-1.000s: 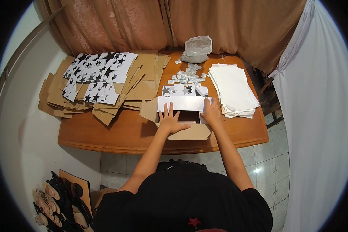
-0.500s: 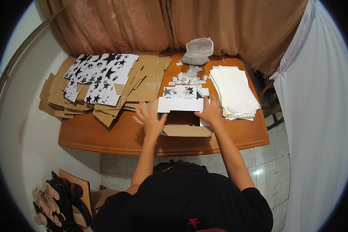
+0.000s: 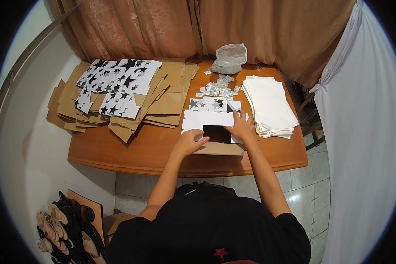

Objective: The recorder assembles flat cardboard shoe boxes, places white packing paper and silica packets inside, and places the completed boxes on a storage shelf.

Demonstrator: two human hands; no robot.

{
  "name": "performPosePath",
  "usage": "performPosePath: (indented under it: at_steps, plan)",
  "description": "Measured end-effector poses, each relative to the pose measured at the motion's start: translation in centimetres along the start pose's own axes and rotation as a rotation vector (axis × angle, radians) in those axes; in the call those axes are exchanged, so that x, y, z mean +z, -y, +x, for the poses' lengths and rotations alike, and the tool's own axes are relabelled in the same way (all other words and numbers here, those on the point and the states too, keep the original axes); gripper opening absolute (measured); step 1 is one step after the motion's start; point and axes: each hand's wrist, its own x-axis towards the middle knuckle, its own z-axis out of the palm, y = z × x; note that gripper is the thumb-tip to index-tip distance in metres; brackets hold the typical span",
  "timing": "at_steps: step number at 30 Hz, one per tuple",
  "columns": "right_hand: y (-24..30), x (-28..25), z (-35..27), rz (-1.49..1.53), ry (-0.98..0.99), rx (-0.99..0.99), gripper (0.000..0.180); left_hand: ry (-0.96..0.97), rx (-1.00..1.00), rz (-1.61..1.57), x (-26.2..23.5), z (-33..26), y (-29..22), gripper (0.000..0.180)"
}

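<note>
Shoes: several pairs, beige, brown and black, crowd the lower left of the frame [image 3: 53, 224].
Printed sheets: white with black and grey stars [image 3: 114, 75], on top of the cardboard at upper left.
Cardboard: flat brown blanks [image 3: 169, 97] in an uneven pile, on the left part of the brown wooden desk [image 3: 110, 149].
Left hand: half open at the centre of the frame [image 3: 192, 141], at the box's left side, thumb pointing right toward the opening; whether it grips the side flap I cannot tell.
Box: at the centre, near the desk's front edge, its top partly open on a dark inside; a white flap [image 3: 209, 118] lies along the back of the opening, a brown flap [image 3: 220, 150] along the front.
Star panel: white with grey and black stars [image 3: 207, 104], just above the white flap.
Sachets: small and silvery [image 3: 215, 88], scattered above the star panel.
Bag: translucent, mouth open [image 3: 231, 59], at upper centre.
Right hand: opened, thumb and fingers spread [image 3: 240, 126], touching the box's right end.
Papers: a loose white stack [image 3: 270, 103], right of centre.
Cloth: white, hanging [image 3: 361, 132] at far right.
</note>
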Motion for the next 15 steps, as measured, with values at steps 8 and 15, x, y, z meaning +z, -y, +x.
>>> performPosePath:
  at_steps: [8,15]
  plan:
    - [-0.1,0.9,0.0,-0.042,-0.015,0.005,0.084,0.198,-0.071,0.128,0.4,1.1,1.0,0.059]
    - [0.0,0.0,-0.4,-0.034,-0.021,0.013,0.085,0.227,-0.033,-0.056,-0.1,1.0,2.0,0.062]
